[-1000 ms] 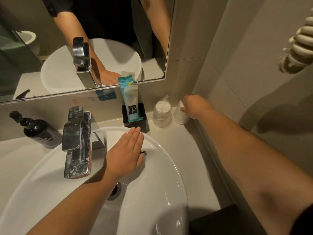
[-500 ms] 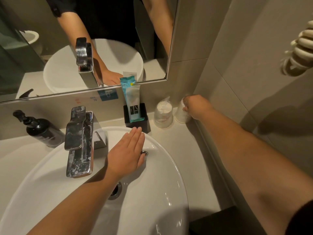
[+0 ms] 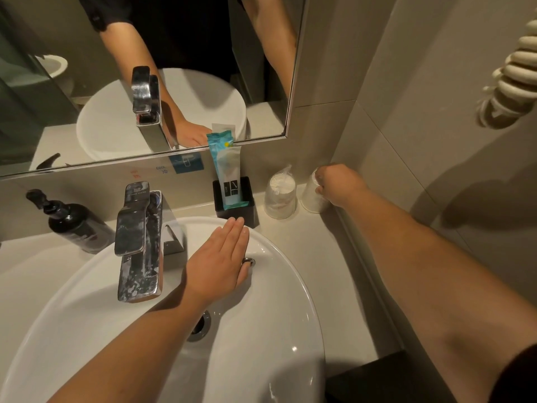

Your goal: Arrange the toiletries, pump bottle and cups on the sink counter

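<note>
My right hand (image 3: 338, 183) grips an upturned wrapped cup (image 3: 310, 196) in the counter's back right corner. Just left of it stands a second wrapped cup (image 3: 279, 194), also upside down. A black square holder (image 3: 247, 209) behind the basin holds teal and white toiletry packets (image 3: 228, 173) upright. The black pump bottle (image 3: 72, 222) stands at the far left of the counter. My left hand (image 3: 220, 261) lies flat, fingers together, on the basin's back rim, holding nothing.
A white oval basin (image 3: 276, 330) fills the middle, with a chrome faucet (image 3: 138, 242) at its back. The mirror (image 3: 151, 68) runs along the wall behind. A white coiled cord (image 3: 511, 85) hangs on the right wall. A dark object (image 3: 374, 379) sits at the counter's front right.
My right hand with the cup has shifted slightly right toward the corner. The left hand has stayed put on the basin rim.
</note>
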Available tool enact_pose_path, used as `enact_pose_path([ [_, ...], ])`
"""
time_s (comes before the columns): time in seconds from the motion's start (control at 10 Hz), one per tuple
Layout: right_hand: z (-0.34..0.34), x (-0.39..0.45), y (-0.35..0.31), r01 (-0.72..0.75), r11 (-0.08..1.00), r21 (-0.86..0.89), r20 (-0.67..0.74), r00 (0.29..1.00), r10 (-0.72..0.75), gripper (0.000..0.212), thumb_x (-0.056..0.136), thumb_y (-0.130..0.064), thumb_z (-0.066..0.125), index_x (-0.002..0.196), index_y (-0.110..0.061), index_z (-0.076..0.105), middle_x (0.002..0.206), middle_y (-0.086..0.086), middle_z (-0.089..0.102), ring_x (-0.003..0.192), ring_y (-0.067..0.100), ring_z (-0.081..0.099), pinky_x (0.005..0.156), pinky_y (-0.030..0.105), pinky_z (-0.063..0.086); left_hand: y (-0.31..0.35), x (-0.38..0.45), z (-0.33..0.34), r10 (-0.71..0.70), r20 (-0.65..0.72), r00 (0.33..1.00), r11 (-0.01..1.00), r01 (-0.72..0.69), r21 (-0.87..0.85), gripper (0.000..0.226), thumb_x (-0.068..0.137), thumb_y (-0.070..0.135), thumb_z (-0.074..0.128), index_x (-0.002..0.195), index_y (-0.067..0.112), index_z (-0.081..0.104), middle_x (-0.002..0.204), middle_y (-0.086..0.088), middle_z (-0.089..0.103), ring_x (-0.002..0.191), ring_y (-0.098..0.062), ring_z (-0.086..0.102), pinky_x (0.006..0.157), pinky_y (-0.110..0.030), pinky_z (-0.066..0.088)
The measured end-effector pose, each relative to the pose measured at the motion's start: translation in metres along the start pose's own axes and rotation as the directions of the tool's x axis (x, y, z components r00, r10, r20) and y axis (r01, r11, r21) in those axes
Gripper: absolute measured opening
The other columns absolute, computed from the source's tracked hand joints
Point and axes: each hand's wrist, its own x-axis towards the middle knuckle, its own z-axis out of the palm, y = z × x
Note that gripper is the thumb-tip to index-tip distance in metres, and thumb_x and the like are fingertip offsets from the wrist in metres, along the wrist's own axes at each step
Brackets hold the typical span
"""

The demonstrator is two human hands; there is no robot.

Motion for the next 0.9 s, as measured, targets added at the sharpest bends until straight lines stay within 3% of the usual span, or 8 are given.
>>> enact_pose_path([
  [0.6,-0.002,-0.004,-0.002,0.025,0.999,-0.024,-0.036,0.999,-0.025,0.027,0.086,-0.026,0.064,0.106,-0.008,0.06,0.11,0.018,0.061,0.098,0.036,0.06,0.078,0.035,0.046,0.0,0.0,0.002,0.013,-0.036,0.999,1.0,-0.012,0.023,0.064,0.095,0.04,0.032,0.141,-0.004,0.036,0.148,-0.025,0.035,0.139,-0.038,0.032,0.112,-0.049,0.032],
  [0.7,-0.004,-0.009,-0.002,0.007,1.0,-0.021,-0.052,0.999,-0.008,0.035,0.086,-0.031,0.063,0.114,-0.01,0.059,0.114,0.018,0.059,0.101,0.037,0.059,0.082,0.036,0.047,0.0,-0.001,0.0,0.002,-0.012,1.0,1.0,-0.002,0.007,0.064,0.095,0.041,0.031,0.142,-0.004,0.036,0.149,-0.024,0.035,0.139,-0.037,0.032,0.112,-0.049,0.032],
  [0.9,-0.008,-0.048,-0.011,0.005,1.0,-0.009,-0.249,0.968,-0.007,0.041,0.093,-0.038,0.05,0.125,-0.013,0.057,0.124,0.01,0.059,0.115,0.033,0.051,0.085,0.038,0.046,0.002,-0.003,-0.005,-0.02,-0.055,0.998,1.0,0.018,-0.025,0.063,0.095,0.042,0.03,0.14,-0.001,0.041,0.147,-0.022,0.039,0.138,-0.035,0.035,0.113,-0.046,0.026],
])
